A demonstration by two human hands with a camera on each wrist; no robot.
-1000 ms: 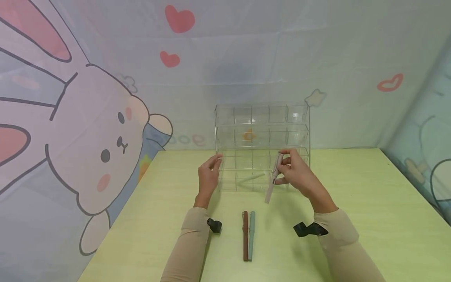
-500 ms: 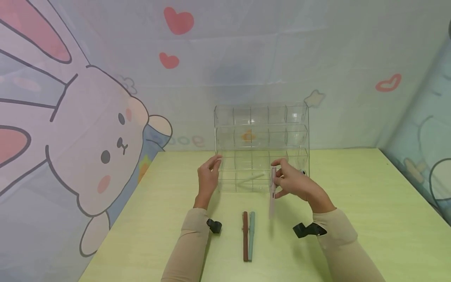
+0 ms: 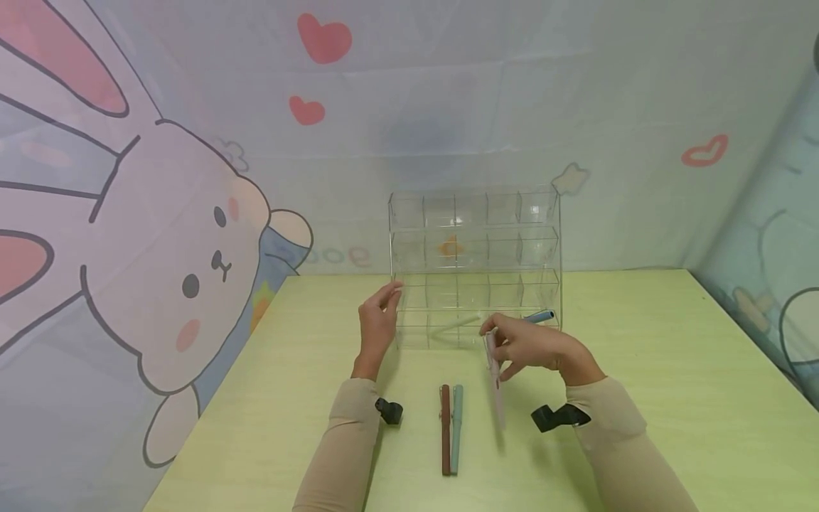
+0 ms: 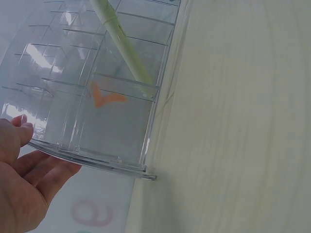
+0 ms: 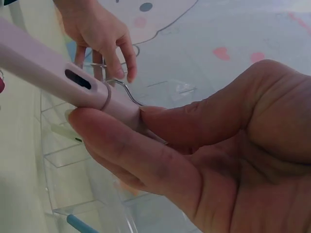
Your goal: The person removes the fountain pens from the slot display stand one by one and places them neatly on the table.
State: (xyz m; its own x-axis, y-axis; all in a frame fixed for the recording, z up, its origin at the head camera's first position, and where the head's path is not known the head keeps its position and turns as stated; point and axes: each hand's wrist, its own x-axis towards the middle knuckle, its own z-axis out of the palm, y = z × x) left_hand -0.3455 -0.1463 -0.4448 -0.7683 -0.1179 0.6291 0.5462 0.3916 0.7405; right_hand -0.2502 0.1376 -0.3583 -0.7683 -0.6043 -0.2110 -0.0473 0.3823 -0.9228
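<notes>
My right hand [image 3: 534, 345] pinches a pale pink pen [image 3: 495, 391] between thumb and fingers, in front of a clear acrylic rack [image 3: 473, 228]. The right wrist view shows the slot in the pen's barrel and its metal clip. At the rack's left side, my left hand [image 3: 377, 323] holds the edge, thumb on one face and fingers behind, as the left wrist view shows. A light green pen [image 4: 122, 46] lies slanted in the lowest tier. Farther right in that tier is a blue pen [image 3: 539, 316], partly hidden by my right hand.
On the yellow-green table [image 3: 672, 398], a brown pen [image 3: 446, 430] and a teal pen [image 3: 457, 430] lie side by side, in front of the rack. Behind the rack hangs a cloth backdrop [image 3: 512, 107] printed with a rabbit and hearts.
My right hand has come down and toward me with the pink pen, whose lower end now points nearer the table's front. The blue pen has come into view behind it. My left hand stays put.
</notes>
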